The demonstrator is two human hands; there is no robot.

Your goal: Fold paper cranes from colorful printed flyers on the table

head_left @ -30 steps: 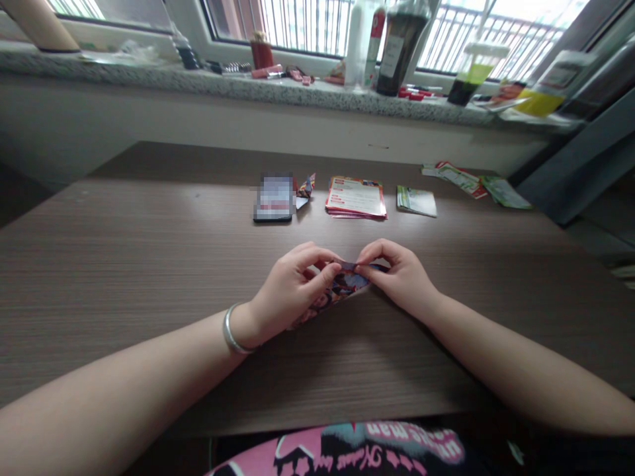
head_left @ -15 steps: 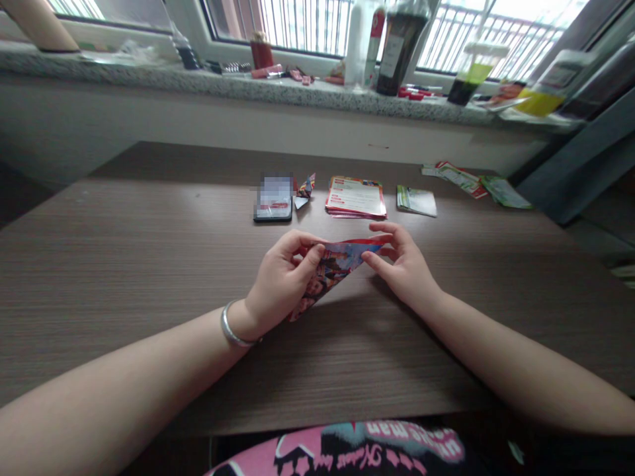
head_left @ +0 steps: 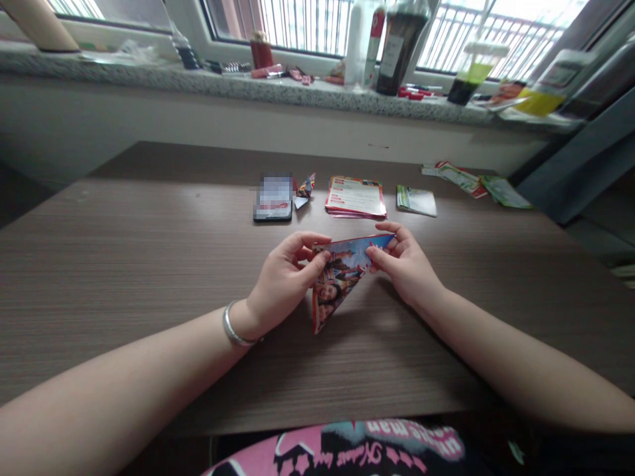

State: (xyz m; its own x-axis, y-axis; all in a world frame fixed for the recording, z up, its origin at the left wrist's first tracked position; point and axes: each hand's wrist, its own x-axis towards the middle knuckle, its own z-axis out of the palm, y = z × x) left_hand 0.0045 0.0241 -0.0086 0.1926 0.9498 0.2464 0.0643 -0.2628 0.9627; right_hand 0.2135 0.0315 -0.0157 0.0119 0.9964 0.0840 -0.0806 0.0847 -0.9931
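A printed sheet of paper (head_left: 342,268), folded into a triangle, is held up above the wooden table (head_left: 149,264). It carries a colourful picture with faces and a blue corner, and one point hangs downward. My left hand (head_left: 288,271) pinches its upper left corner between thumb and fingers; a silver bangle (head_left: 233,325) is on that wrist. My right hand (head_left: 404,261) grips the blue right-hand corner, thumb in front and fingers behind. The back of the paper is hidden from me.
Beyond my hands lie a phone (head_left: 274,198) with a blurred screen, a small folded paper piece (head_left: 305,190), a stack of printed cards (head_left: 356,196) and a smaller stack (head_left: 417,200). Loose leaflets (head_left: 461,180) lie at the far right. Bottles and cups line the windowsill (head_left: 317,92).
The folded paper has turned, so its picture faces me more and its lower point has swung right. My right hand has shifted slightly and its fingers have closed on the corner.
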